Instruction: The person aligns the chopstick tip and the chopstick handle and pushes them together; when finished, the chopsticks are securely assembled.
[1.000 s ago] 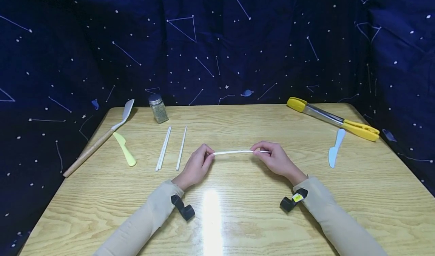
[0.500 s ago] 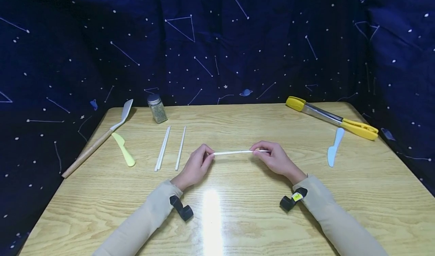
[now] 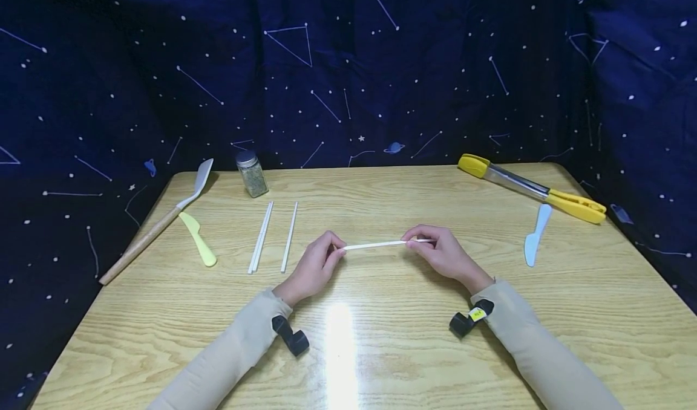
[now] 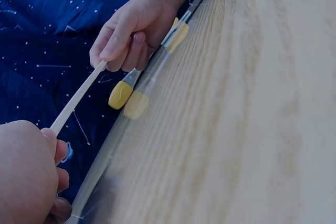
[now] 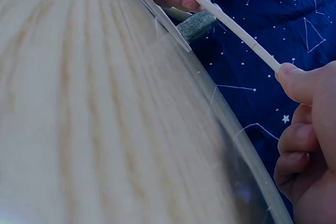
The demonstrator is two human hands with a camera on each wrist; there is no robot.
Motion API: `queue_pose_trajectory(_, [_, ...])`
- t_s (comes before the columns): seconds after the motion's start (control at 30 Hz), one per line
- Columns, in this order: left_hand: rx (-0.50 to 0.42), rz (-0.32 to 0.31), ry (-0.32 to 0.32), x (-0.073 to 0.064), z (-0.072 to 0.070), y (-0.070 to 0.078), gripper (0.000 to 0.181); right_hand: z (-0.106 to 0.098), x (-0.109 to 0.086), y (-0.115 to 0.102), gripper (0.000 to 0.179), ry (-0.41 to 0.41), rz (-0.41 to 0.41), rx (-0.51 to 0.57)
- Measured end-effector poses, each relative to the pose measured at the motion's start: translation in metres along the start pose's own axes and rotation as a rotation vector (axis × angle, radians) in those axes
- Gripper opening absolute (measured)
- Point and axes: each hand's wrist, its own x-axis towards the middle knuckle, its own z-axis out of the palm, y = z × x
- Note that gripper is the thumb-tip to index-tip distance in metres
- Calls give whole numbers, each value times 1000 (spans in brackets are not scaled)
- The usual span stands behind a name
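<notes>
A slim white chopstick (image 3: 376,244) is held sideways over the middle of the table, between my two hands. My left hand (image 3: 316,262) pinches one end between thumb and fingers. Toward the other end, my right hand (image 3: 440,254) pinches it too, and a short length sticks out past those fingertips. In the left wrist view the chopstick (image 4: 76,98) runs straight from one hand to the other, raised off the wood. A thin dark line crosses the chopstick (image 5: 239,32) near the right thumb in the right wrist view.
Left of the hands lie a single white chopstick (image 3: 290,237) and a close pair of chopsticks (image 3: 261,238). Beyond are a spice jar (image 3: 252,175), yellow knife (image 3: 198,240) and wooden-handled spatula (image 3: 158,228). On the right lie yellow tongs (image 3: 530,189) and a blue knife (image 3: 537,236).
Both hands keep their pinch on the chopstick. It looked slightly bowed a second ago and looks straighter now, its left end a touch lower. The head view has shifted slightly.
</notes>
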Motion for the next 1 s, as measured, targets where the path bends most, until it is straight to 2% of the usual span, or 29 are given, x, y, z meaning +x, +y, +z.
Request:
queue_pose_trajectory(0.3, [-37,23,-47,0,-1,0,5,-11,-2,-9,9,-62,35,-22])
queue_pose_trajectory(0.4, [-135,-4,-93,0,-1,0,6,-15,-2,-11,10,-79,46,-30])
queue_pose_trajectory(0.53, [-318,-59,-180,0,-2,0,7,-20,-3,-13,9,-99,59,-36])
queue_pose_trajectory(0.67, [-446,-81,-266,0,-2,3,11,-22,-3,-12,7,-136,39,-16])
queue_pose_trajectory(0.83, [-493,-82,-335,0,-2,7,12,-21,-1,-12,3,-183,-12,25])
queue_pose_trajectory(1.0, [-529,-85,-402,-1,-2,13,11,-18,-1,-20,5,-246,1,18])
